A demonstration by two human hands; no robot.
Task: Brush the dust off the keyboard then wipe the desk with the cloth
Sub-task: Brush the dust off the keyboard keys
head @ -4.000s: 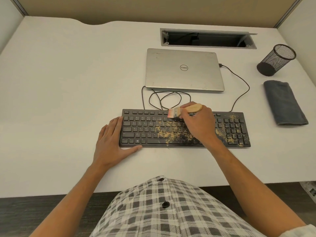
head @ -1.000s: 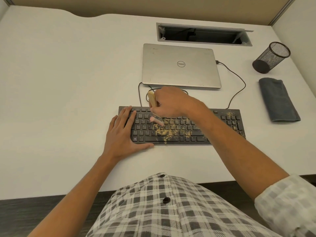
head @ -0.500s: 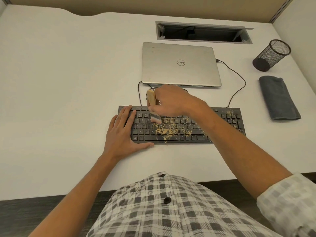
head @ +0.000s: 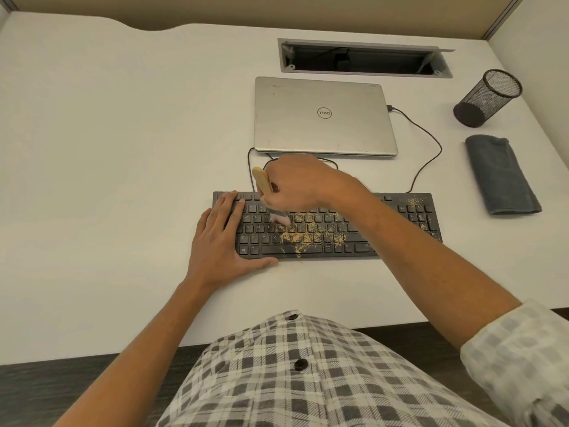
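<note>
A black keyboard (head: pixel 397 217) lies on the white desk (head: pixel 107 167), with tan dust (head: pixel 311 234) spread over its middle keys and a smaller patch at its right end. My right hand (head: pixel 303 184) grips a wooden-handled brush (head: pixel 264 184), bristles down on the keys left of the dust. My left hand (head: pixel 220 245) rests flat on the keyboard's left end, fingers straight, thumb along the front edge. A folded grey cloth (head: pixel 500 175) lies on the desk at the right, apart from both hands.
A closed silver laptop (head: pixel 323 117) sits behind the keyboard, its black cable (head: pixel 431 149) looping to the right. A black mesh pen cup (head: pixel 488 98) stands at the far right. A cable slot (head: pixel 363 58) opens at the back of the desk.
Four seconds ago the brush lay sideways over the top key row; my right hand has since turned it upright and carried it left. My left hand slid further onto the keys.
</note>
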